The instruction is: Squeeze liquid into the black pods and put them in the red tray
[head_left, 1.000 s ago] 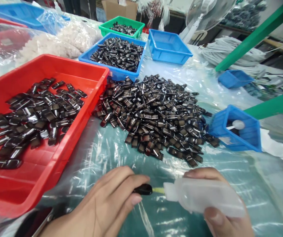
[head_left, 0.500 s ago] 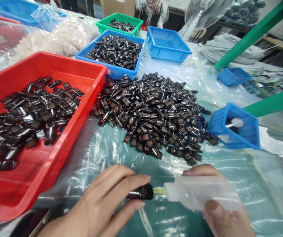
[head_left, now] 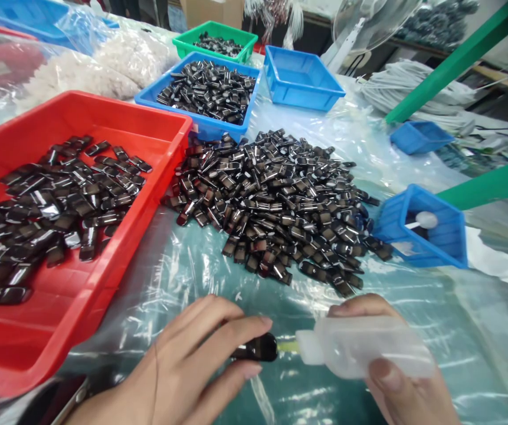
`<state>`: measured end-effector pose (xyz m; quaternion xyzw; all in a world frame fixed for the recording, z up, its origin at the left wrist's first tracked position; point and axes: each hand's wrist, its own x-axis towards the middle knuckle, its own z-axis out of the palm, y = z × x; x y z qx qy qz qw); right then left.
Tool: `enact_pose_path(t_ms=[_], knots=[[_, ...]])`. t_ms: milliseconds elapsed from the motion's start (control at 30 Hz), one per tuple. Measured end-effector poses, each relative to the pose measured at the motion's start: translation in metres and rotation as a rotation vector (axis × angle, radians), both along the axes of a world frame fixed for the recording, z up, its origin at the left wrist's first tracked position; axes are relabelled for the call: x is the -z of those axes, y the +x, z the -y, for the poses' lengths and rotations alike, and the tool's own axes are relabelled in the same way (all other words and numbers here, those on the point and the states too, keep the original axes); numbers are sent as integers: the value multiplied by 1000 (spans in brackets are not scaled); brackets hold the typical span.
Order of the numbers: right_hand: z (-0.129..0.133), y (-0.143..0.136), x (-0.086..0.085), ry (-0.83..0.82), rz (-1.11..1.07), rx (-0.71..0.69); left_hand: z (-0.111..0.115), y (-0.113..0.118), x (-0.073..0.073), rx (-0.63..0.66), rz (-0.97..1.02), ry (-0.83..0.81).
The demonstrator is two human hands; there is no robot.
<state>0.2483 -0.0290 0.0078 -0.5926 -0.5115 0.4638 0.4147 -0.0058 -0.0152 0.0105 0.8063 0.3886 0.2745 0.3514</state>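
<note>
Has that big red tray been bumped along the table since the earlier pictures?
No. Judged against the pile of dark pieces beside it, the red tray appears in the same place; the small shift comes from the camera.

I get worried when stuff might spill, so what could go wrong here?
The right hand grips a soft-looking white bottle, its yellowish tip by the black piece; squeezing hard might let too much out. The left hand's fingers are close to that tip, so they could get messy. The loose pile has no walls, so a bump might scatter pieces.
</note>
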Motion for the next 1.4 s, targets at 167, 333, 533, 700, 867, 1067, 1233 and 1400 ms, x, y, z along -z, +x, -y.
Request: enact_pose_path(t_ms=[167, 333, 533, 700, 867, 1067, 1233, 1400], knots=[[-4, 4, 0, 12, -37, -78, 0, -1, 1, 17, -37, 22], [-4, 6, 0, 14, -30, -41, -3, -1, -4, -169, -19, 15], [-12, 0, 13, 126, 162, -12, -3, -1, -11, -469, 42, -75], [-8, -8, 16, 290, 301, 113, -3, -1, -7, -493, 72, -107], [-1, -15, 7, 631, 428, 209, -4, -1, 0, -320, 127, -48], [-17, -49, 4, 568, 585, -266, 0, -1, 6, -176, 83, 69], [-24, -63, 10, 545, 594, -360, 1, 0, 10, -181, 111, 121], [-27, -64, 2, 483, 557, -452, 1, 0, 9, -166, 114, 143]])
